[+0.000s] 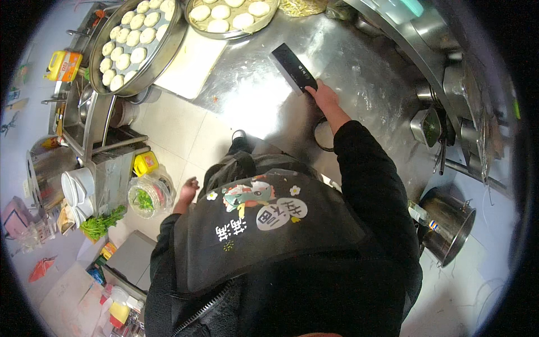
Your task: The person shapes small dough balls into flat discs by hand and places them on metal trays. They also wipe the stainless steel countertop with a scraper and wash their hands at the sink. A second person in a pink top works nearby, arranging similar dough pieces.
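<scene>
My right hand (325, 97) grips a cleaver (290, 67) with a broad dark blade, a pale cutting edge and white markings. The cleaver's handle is hidden in my fist. It is over a steel worktable (261, 76), its blade pointing to the far left; whether it touches the steel cannot be told. My left hand (188, 191) hangs low beside my dark apron (269, 227), above the tiled floor. Nothing shows in it, and its fingers are loosely curled. Beyond the cleaver, a round tray (248, 31) bears several filled buns.
A deep steamer tray (168, 54) of buns stands at the far left, near a white board (191, 63). A ring-shaped rim (316, 139) shows by my right forearm. To my right are a steel shelf (438, 63) and a large pot (452, 229). Greens (103, 223) lie left.
</scene>
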The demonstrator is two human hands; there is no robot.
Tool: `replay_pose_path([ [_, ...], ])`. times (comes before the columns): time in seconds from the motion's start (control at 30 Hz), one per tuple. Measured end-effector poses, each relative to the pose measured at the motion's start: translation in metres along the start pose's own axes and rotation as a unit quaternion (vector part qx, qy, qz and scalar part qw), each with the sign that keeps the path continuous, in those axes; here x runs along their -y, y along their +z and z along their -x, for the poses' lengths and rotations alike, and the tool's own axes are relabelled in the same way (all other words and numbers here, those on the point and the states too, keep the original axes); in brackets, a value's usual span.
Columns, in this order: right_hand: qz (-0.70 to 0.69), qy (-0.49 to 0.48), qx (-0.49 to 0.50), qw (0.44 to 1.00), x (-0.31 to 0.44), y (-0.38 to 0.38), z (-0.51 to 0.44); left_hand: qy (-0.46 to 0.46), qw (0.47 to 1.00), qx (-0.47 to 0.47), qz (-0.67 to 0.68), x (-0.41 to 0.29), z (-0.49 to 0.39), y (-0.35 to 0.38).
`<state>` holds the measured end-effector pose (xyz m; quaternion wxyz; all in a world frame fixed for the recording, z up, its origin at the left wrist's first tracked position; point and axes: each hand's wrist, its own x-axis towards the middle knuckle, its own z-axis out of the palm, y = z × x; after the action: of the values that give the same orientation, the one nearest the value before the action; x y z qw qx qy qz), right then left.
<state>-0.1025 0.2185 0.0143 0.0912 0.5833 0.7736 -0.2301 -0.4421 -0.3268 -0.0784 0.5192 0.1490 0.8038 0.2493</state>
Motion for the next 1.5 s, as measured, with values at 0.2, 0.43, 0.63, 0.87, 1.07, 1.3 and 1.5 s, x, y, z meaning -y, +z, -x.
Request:
replay_pose_path([
  [0.2, -0.051, 0.071, -0.026, 0.996, 0.057, 0.026, 0.015, -0.064, 0.968, -0.045, 0.239, 0.041, -0.045, -0.079],
  [0.43, -0.051, 0.12, -0.042, 0.991, 0.079, 0.036, 0.033, -0.101, 0.986, -0.024, 0.131, 0.04, -0.032, -0.137],
  [0.63, -0.026, 0.045, -0.02, 0.998, 0.078, 0.039, 0.039, -0.104, 0.975, -0.015, 0.194, 0.026, -0.046, -0.127],
  [0.87, -0.059, 0.038, -0.033, 0.997, 0.075, 0.036, 0.034, -0.042, 0.987, 0.037, 0.15, 0.026, -0.043, -0.08],
  [1.07, -0.053, 0.004, -0.019, 0.998, 0.072, 0.035, 0.036, 0.054, 0.985, 0.131, -0.103, 0.052, -0.028, -0.089],
  [1.3, -0.047, -0.056, 0.023, 0.997, 0.07, 0.038, 0.035, -0.068, 0.998, 0.003, 0.003, 0.072, 0.015, -0.054],
  [1.5, -0.332, -0.001, 0.016, 0.943, 0.071, 0.045, 0.075, 0.009, 0.981, 0.046, -0.189, 0.097, -0.024, -0.018],
])
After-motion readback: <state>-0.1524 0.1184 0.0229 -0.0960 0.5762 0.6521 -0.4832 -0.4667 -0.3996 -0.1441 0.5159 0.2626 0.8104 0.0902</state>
